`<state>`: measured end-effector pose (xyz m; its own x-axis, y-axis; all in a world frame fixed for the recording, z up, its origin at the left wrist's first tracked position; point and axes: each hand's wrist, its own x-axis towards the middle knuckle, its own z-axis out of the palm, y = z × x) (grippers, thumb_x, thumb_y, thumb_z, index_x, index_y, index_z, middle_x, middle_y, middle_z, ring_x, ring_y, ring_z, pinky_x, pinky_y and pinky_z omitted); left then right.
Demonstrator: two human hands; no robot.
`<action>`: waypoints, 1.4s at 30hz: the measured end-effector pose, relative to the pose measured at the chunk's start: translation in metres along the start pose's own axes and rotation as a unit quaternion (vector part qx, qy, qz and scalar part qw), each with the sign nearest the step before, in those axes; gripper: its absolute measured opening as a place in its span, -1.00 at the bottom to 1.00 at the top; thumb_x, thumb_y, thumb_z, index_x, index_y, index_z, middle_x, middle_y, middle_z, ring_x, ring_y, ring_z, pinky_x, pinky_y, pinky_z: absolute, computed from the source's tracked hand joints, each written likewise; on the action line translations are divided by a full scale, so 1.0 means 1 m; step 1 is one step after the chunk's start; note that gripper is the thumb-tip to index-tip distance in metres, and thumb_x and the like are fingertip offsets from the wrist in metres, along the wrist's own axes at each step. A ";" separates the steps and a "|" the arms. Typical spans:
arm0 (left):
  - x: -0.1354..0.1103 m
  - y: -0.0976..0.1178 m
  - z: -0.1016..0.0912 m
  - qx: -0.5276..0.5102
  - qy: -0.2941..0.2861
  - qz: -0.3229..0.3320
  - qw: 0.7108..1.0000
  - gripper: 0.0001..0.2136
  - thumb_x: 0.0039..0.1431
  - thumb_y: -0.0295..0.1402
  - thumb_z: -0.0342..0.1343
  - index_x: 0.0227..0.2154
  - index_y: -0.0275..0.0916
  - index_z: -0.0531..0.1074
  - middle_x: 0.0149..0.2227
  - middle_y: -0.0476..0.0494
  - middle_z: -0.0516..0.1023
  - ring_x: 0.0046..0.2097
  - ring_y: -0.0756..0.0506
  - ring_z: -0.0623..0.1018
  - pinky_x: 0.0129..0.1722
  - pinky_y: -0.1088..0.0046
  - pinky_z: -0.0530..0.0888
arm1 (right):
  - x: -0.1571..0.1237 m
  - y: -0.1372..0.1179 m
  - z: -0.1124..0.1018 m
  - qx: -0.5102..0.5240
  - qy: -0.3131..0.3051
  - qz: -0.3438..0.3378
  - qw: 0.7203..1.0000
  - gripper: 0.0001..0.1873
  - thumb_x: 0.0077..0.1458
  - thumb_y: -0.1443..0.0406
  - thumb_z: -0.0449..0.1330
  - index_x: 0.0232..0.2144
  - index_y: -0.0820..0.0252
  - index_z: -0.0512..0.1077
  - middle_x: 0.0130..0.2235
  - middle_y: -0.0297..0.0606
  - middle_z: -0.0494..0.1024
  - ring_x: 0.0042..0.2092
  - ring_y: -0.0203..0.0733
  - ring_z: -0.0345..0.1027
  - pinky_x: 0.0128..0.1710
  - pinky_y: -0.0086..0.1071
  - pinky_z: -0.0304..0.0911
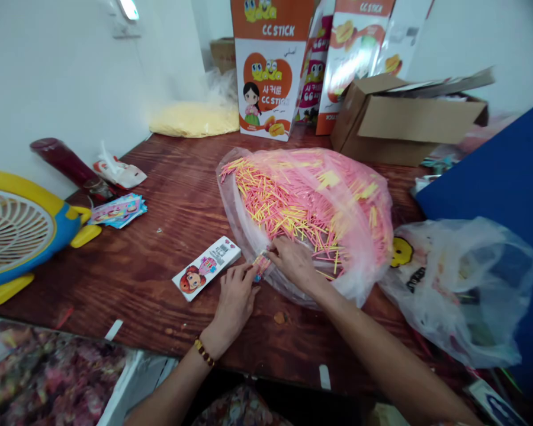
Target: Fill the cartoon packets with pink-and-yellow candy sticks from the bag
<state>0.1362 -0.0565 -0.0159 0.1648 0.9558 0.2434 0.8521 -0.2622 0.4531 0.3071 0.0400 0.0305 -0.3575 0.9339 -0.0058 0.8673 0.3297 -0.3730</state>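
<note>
A small, colourful printed packet (261, 266) lies between my hands, at the near left edge of a clear plastic bag (233, 204). My left hand (236, 296) is closed, its fingertips on the packet's left side. The fingers of my right hand (293, 263) are pinched together at the packet's right end; whatever they hold is hidden. Inside the bag is a heap of thin pink and yellow sticks (275, 198), just beyond my right hand. Left of my left hand lies a white stack of printed packets (206, 269) with a cartoon girl on top.
A yellow and blue fan (66, 219), a dark red bottle (64, 160) and blue printed packets (121, 210) stand left. Cartons (266, 89) and an open box (417, 121) line the back. A white plastic bag (462, 284) lies right; a container of wrapped pieces (48, 378) is lower left.
</note>
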 end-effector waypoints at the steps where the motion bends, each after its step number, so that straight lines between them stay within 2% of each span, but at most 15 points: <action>1: -0.001 -0.002 0.003 0.003 0.000 0.001 1.000 -0.57 0.21 -0.49 0.11 0.15 -0.15 0.31 0.08 -0.24 0.45 0.08 -0.25 0.40 0.00 0.12 0.41 | 0.002 0.003 -0.004 0.014 0.000 0.000 1.000 -0.81 0.24 0.19 0.13 -0.25 0.14 0.49 -0.21 -0.25 0.58 -0.22 -0.18 0.42 -0.30 -0.38 0.11; 4: -0.002 -0.007 0.008 -0.001 0.020 0.008 1.000 -0.53 0.23 -0.48 0.10 0.19 -0.13 0.27 0.08 -0.24 0.44 0.09 -0.25 0.40 0.04 0.11 0.39 | 0.015 0.027 -0.021 0.033 0.035 0.021 0.999 -0.80 0.26 0.26 0.06 -0.25 0.12 0.49 -0.23 -0.30 0.59 -0.23 -0.21 0.42 -0.30 -0.40 0.12; 6: -0.001 -0.010 0.009 -0.010 0.030 0.011 0.999 -0.53 0.24 -0.45 0.09 0.21 -0.12 0.26 0.08 -0.25 0.45 0.09 -0.25 0.42 0.05 0.09 0.39 | 0.031 0.050 -0.032 -0.018 0.065 0.062 0.996 -0.75 0.26 0.32 0.01 -0.23 0.14 0.51 -0.19 -0.24 0.59 -0.19 -0.18 0.42 -0.29 -0.38 0.14; 8: -0.002 -0.012 0.009 -0.020 0.031 0.005 0.999 -0.54 0.26 -0.42 0.08 0.21 -0.11 0.27 0.08 -0.26 0.45 0.09 -0.26 0.43 0.05 0.08 0.39 | 0.047 0.071 -0.040 -0.092 0.056 0.079 0.991 -0.72 0.26 0.33 0.00 -0.19 0.20 0.52 -0.12 -0.11 0.57 -0.12 -0.10 0.41 -0.22 -0.34 0.16; 11: -0.004 -0.013 0.008 -0.042 0.030 -0.004 0.999 -0.57 0.27 -0.39 0.06 0.20 -0.11 0.28 0.08 -0.26 0.47 0.10 -0.26 0.44 0.06 0.07 0.39 | 0.070 0.088 -0.042 -0.188 0.013 0.036 0.982 -0.71 0.26 0.32 0.02 -0.12 0.30 0.50 -0.05 0.05 0.52 -0.01 0.01 0.34 -0.07 -0.26 0.16; 15: -0.004 -0.023 0.000 -0.059 0.056 -0.005 0.997 -0.64 0.30 -0.33 0.02 0.14 -0.11 0.33 0.06 -0.26 0.50 0.09 -0.25 0.46 0.07 0.09 0.38 | 0.088 0.090 -0.031 -0.247 0.010 -0.001 0.969 -0.70 0.27 0.32 0.01 -0.06 0.32 0.46 0.00 0.09 0.47 0.05 0.07 0.25 0.00 -0.17 0.12; 19: 0.006 -0.045 -0.024 -0.015 0.087 -0.052 0.995 -0.71 0.30 -0.26 0.01 0.04 -0.13 0.40 0.03 -0.24 0.53 0.07 -0.26 0.48 0.07 0.10 0.35 | 0.093 0.092 -0.021 -0.255 0.019 -0.022 0.966 -0.66 0.30 0.39 -0.08 -0.05 0.34 0.44 0.00 0.12 0.45 0.06 0.08 0.22 0.00 -0.15 0.08; 24: 0.027 -0.072 -0.051 0.083 0.039 -0.146 0.985 -0.69 0.30 -0.25 -0.02 0.04 -0.17 0.43 0.06 -0.26 0.52 0.08 -0.31 0.45 0.03 0.07 0.33 | 0.092 0.103 -0.015 -0.237 0.016 -0.033 0.971 -0.64 0.30 0.41 -0.12 -0.02 0.34 0.40 0.04 0.12 0.44 0.09 0.11 0.19 0.02 -0.13 0.07; 28: 0.034 -0.082 -0.053 0.123 -0.023 -0.194 0.973 -0.64 0.32 -0.22 -0.06 0.07 -0.21 0.42 0.10 -0.29 0.49 0.10 -0.34 0.43 0.01 0.04 0.35 | 0.094 0.111 -0.012 -0.209 0.019 -0.009 0.978 -0.65 0.28 0.43 -0.12 -0.03 0.33 0.40 0.02 0.10 0.46 0.06 0.11 0.24 -0.01 -0.13 0.08; 34: 0.037 -0.084 -0.053 0.132 -0.062 -0.202 0.969 -0.62 0.34 -0.20 -0.10 0.09 -0.23 0.39 0.09 -0.29 0.49 0.11 -0.33 0.43 0.00 0.06 0.35 | 0.096 0.116 -0.013 -0.172 0.019 0.004 0.985 -0.68 0.29 0.38 -0.10 -0.11 0.28 0.42 -0.10 0.03 0.54 -0.02 0.08 0.32 -0.07 -0.16 0.10; 39: 0.039 -0.083 -0.056 0.110 -0.055 -0.196 0.973 -0.65 0.32 -0.21 -0.06 0.06 -0.21 0.41 0.06 -0.25 0.52 0.10 -0.31 0.45 0.01 0.10 0.36 | 0.096 0.118 -0.011 -0.144 0.012 0.021 0.989 -0.65 0.32 0.35 -0.15 -0.06 0.31 0.40 -0.15 0.02 0.56 -0.10 0.03 0.35 -0.06 -0.16 0.10; 42: 0.038 -0.084 -0.054 0.098 -0.040 -0.188 0.976 -0.66 0.32 -0.21 -0.06 0.04 -0.20 0.41 0.05 -0.24 0.53 0.09 -0.29 0.46 0.02 0.14 0.36 | 0.094 0.118 -0.009 -0.137 0.004 0.013 0.990 -0.65 0.27 0.42 -0.13 -0.06 0.33 0.40 -0.13 0.04 0.55 -0.08 0.03 0.34 -0.02 -0.16 0.09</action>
<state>0.0434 -0.0055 0.0015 -0.1467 0.9890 0.0195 0.9375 0.1327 0.3217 0.3789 0.1676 -0.0059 -0.3326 0.9431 -0.0036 0.9378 0.3303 -0.1072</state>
